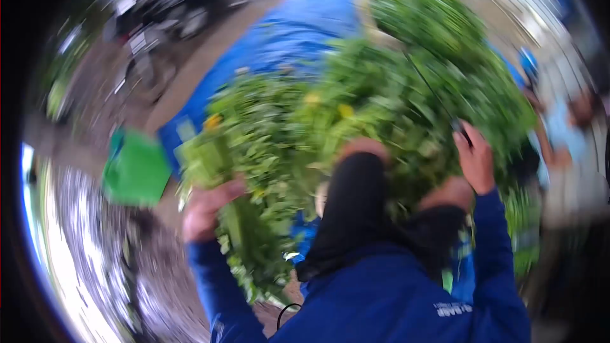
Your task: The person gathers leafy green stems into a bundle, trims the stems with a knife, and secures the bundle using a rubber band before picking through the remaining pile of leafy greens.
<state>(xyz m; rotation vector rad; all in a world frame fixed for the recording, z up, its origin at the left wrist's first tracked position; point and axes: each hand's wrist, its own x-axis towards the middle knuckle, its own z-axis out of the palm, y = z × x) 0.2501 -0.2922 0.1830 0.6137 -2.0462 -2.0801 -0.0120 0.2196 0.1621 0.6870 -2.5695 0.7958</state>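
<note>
My left hand (208,206) is wrapped round a bunch of leafy greens (238,228), its pale green stems pointing up and its leaves hanging below the fist. In my right hand (476,159) is a long, thin, dark tool with a black handle (462,132). Its narrow length runs up and left over the greens; blur hides whether it is a blade or a rod. A large heap of leafy greens (375,89) lies between and beyond my hands, around my bent knees. Small yellow spots show among the leaves.
A blue tarp (279,32) lies under the heap. A green bag or container (136,168) stands at the left. Motorbikes (149,63) are parked at the upper left. At the right edge is another person (562,133), blurred, in a light blue top.
</note>
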